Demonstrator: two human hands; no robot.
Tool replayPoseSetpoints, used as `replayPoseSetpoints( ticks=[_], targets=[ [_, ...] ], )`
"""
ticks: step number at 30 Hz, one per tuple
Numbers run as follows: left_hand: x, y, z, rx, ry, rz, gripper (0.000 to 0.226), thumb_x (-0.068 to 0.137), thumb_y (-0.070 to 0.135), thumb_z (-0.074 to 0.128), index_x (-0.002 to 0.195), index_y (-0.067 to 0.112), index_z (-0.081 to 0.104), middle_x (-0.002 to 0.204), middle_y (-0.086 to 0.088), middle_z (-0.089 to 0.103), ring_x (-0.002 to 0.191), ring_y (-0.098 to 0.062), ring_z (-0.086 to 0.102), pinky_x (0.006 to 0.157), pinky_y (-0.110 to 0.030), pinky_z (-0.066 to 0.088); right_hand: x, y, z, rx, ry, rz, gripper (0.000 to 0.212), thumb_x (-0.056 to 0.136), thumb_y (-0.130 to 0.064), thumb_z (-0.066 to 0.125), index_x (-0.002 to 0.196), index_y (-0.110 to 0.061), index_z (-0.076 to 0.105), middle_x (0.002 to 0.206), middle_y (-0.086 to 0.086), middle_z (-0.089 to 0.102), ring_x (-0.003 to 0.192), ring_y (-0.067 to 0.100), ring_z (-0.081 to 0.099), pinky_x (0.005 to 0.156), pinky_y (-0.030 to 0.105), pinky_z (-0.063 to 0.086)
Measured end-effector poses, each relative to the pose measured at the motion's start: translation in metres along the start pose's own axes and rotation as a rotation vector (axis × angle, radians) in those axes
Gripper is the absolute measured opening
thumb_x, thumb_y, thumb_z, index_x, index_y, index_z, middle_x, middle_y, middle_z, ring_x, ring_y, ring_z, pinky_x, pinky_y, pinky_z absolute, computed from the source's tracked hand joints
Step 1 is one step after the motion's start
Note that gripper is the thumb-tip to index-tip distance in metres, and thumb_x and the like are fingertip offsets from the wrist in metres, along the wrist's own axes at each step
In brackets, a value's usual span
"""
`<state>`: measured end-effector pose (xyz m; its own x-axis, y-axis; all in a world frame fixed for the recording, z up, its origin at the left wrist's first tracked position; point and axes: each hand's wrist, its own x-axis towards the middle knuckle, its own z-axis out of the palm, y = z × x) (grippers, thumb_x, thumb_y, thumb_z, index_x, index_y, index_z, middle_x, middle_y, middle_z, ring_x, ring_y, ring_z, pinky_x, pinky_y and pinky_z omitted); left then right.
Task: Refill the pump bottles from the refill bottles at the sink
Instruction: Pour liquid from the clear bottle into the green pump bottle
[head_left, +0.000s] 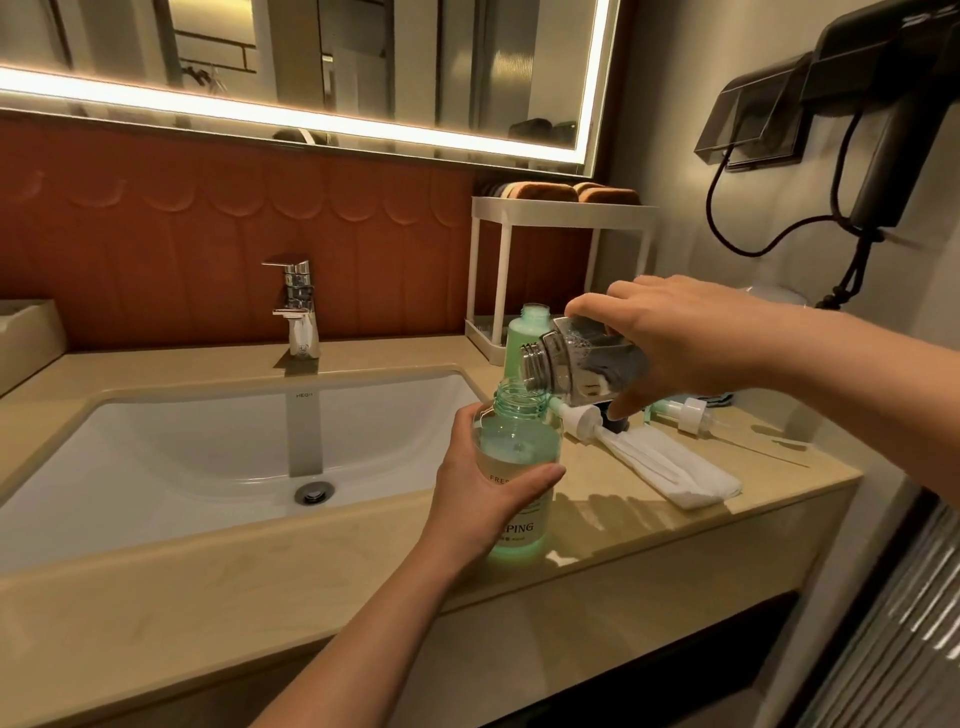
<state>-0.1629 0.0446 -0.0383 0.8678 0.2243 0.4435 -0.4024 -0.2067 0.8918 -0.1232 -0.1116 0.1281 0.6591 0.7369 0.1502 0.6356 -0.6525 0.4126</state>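
While the pour was being lined up, left hand (483, 499): fingers and thumb curled round the belly of the pump bottle (519, 452), steadying it.
Pump bottle: upright on the counter (363, 545) by the near right corner of the sink (156, 457); pump off, neck open, green-tinted, liquid seemingly partway up.
Deciding relation: the refill bottle (587, 364) lay almost level, its long axis running right to left, its mouth just above and right of the open neck without touching (no stream showed, so more tilt looked necessary).
Right hand (691, 353): clasped the refill bottle's body from above; the left hand was the nearer one.
Refill contents: clear with bubbles; level could not be told.
Counter, right: two pump heads (576, 418) and a folded white cloth (670, 467).
Behind: a second green bottle (524, 332), upright and uncapped.
Far: faucet (296, 306) and white rack (561, 208).
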Motion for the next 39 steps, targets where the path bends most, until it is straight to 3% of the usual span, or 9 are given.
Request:
replayPoseSetpoints(
  ticks=[2,7,13,18,23,31,34,37,39],
  targets=[
    [0.006,-0.002,0.0,0.021,-0.022,-0.026,0.085,0.051,0.048,0.079,0.123,0.031,0.038,0.119,0.005,0.056,0.108,-0.01,0.055,0.093,-0.029,0.048,-0.001,0.005,0.009,0.114,-0.009,0.029,0.091,0.069,-0.053,0.07,0.142,-0.029,0.021,0.123,-0.003,0.048,0.102,0.011,0.041,0.088,0.026,0.041],
    [0.029,-0.011,0.004,0.019,-0.089,-0.068,0.082,0.059,0.037,0.084,0.125,0.032,0.037,0.122,0.004,0.055,0.111,-0.013,0.055,0.093,-0.034,0.049,-0.003,0.019,0.035,0.362,0.009,0.077,0.084,0.074,-0.047,0.069,0.141,-0.027,0.022,0.134,-0.001,0.044,0.116,0.015,0.041,0.099,0.033,0.039],
    [0.054,-0.019,0.017,0.01,-0.124,-0.082,0.086,0.056,0.04,0.084,0.127,0.03,0.035,0.124,0.003,0.055,0.11,-0.01,0.055,0.092,-0.03,0.048,0.006,0.04,0.055,0.65,0.086,0.127,0.071,0.078,-0.039,0.068,0.136,-0.024,0.029,0.123,-0.004,0.045,0.108,0.011,0.044,0.088,0.022,0.037],
    [0.073,-0.025,0.031,0.005,-0.111,-0.11,0.079,0.066,0.03,0.081,0.128,0.031,0.032,0.124,0.004,0.052,0.111,-0.012,0.053,0.092,-0.029,0.046,0.02,0.061,0.067,0.879,0.108,0.2,0.069,0.08,-0.038,0.065,0.136,-0.024,0.027,0.127,0.002,0.048,0.114,0.015,0.048,0.096,0.03,0.043],
    [0.082,-0.028,0.036,-0.02,-0.048,-0.119,0.073,0.069,0.025,0.079,0.125,0.033,0.033,0.118,0.007,0.053,0.11,-0.013,0.054,0.09,-0.029,0.046,0.039,0.08,0.071,1.05,0.264,0.317,0.061,0.083,-0.034,0.064,0.132,-0.024,0.029,0.115,-0.002,0.048,0.105,0.013,0.049,0.077,0.02,0.042],
    [0.087,-0.032,0.041,0.027,-0.078,-0.121,0.077,0.066,0.027,0.081,0.124,0.037,0.031,0.119,0.013,0.052,0.109,-0.007,0.053,0.092,-0.027,0.046,0.098,0.108,0.102,1.273,0.553,0.599,0.072,0.082,-0.035,0.068,0.137,-0.017,0.026,0.124,0.003,0.047,0.113,0.018,0.047,0.094,0.034,0.044],
    [0.089,-0.034,0.042,0.018,-0.078,-0.127,0.075,0.067,0.027,0.081,0.122,0.039,0.031,0.111,0.023,0.051,0.102,0.002,0.052,0.083,-0.014,0.044,0.122,0.11,0.119,1.338,0.558,0.639,0.069,0.081,-0.032,0.07,0.132,-0.016,0.027,0.119,0.005,0.049,0.112,0.021,0.051,0.095,0.037,0.046],
    [0.089,-0.036,0.043,0.026,-0.069,-0.126,0.076,0.067,0.029,0.081,0.122,0.041,0.03,0.111,0.026,0.049,0.103,0.002,0.052,0.085,-0.015,0.044,0.141,0.113,0.136,1.332,0.518,0.662,0.067,0.081,-0.033,0.07,0.129,-0.015,0.027,0.118,0.006,0.05,0.111,0.022,0.052,0.098,0.041,0.046],
    [0.089,-0.036,0.042,0.026,-0.071,-0.123,0.076,0.067,0.03,0.081,0.122,0.043,0.03,0.112,0.025,0.049,0.105,0.0,0.052,0.087,-0.018,0.045,0.149,0.113,0.144,1.344,0.509,0.668,0.067,0.082,-0.032,0.069,0.129,-0.013,0.026,0.118,0.005,0.049,0.109,0.019,0.051,0.096,0.037,0.045]
  ],
)
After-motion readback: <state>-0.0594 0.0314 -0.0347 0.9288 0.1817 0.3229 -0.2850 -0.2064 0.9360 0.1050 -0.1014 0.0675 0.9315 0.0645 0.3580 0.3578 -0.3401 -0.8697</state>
